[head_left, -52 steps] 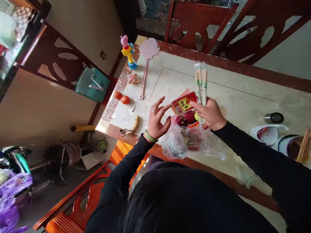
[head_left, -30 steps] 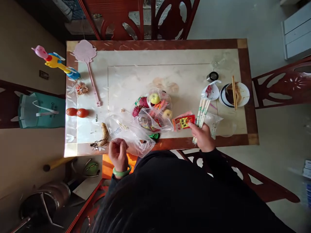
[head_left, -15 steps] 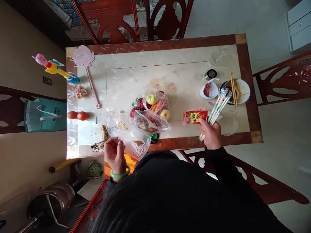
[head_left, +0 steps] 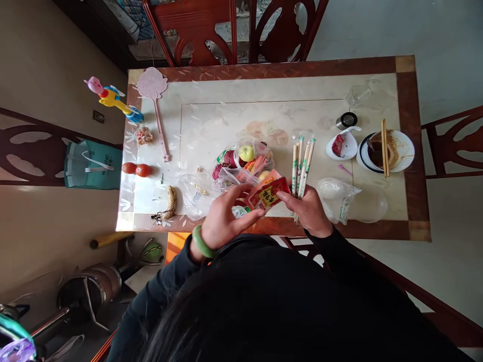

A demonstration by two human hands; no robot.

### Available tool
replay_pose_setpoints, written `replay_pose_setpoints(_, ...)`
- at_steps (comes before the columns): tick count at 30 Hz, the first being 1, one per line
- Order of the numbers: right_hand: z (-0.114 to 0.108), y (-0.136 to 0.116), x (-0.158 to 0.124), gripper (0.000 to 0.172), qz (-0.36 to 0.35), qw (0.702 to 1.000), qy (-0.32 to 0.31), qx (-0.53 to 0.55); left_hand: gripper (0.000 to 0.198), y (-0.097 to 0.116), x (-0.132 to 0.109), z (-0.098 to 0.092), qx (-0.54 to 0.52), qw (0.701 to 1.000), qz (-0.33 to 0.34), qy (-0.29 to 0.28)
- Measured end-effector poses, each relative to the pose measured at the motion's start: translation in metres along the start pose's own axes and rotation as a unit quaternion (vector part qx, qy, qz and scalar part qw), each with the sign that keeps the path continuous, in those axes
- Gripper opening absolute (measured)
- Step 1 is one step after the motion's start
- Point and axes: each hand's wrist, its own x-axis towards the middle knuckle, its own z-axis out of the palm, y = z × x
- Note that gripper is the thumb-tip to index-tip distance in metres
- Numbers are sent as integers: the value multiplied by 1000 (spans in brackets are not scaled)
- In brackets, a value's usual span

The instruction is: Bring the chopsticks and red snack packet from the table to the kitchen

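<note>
My right hand (head_left: 311,211) is closed on several wrapped disposable chopsticks (head_left: 302,163) and red food packets (head_left: 268,195). Its thumb presses on the front packet, and the chopsticks stick out beyond the fingers. At the packets' left end, my left hand (head_left: 228,213) has its thumb and fingers spread around the edge; whether it touches them I cannot tell. A green bangle (head_left: 203,242) circles the left wrist. Just beyond the hands lies a clear bag of produce (head_left: 253,153) with a green apple (head_left: 246,153) showing, its near part hidden by the left hand and packets.
To the right are a crumpled plastic bag (head_left: 337,196), a white dish (head_left: 341,146) and a bowl (head_left: 400,151) with chopsticks (head_left: 384,148) across it. Leftward lie a spotted banana (head_left: 171,201), tomatoes (head_left: 143,170), a pink fly swatter (head_left: 160,130) and a toy chicken (head_left: 113,98).
My right hand has moved left with the chopsticks and packets. My left hand has come right from over the plastic bag to the packets. The view has shifted slightly.
</note>
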Motion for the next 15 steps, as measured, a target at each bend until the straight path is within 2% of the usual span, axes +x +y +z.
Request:
replay_pose_setpoints(3,5,-3,-3,44,-9,999,-22,-32,29,-8,20,21,63,998,-17,5)
replay_pose_setpoints(5,4,-1,-5,45,-7,999,-33,-42,31,-16,23,30,79,996,-34,3)
replay_pose_setpoints(9,-11,8,3,54,10,998,-55,9,31,-28,16,31,11,996,-83,5)
replay_pose_setpoints(11,-29,11,18,58,22,997,-14,72,36,-32,9,25,-44,992,-114,23)
replay_pose_setpoints(12,-42,12,27,56,33,994,26,104,37,-34,4,20,-70,988,-132,36)
replay_pose_setpoints(15,-94,13,61,30,83,967,177,162,42,-40,-11,5,-133,970,-186,79)
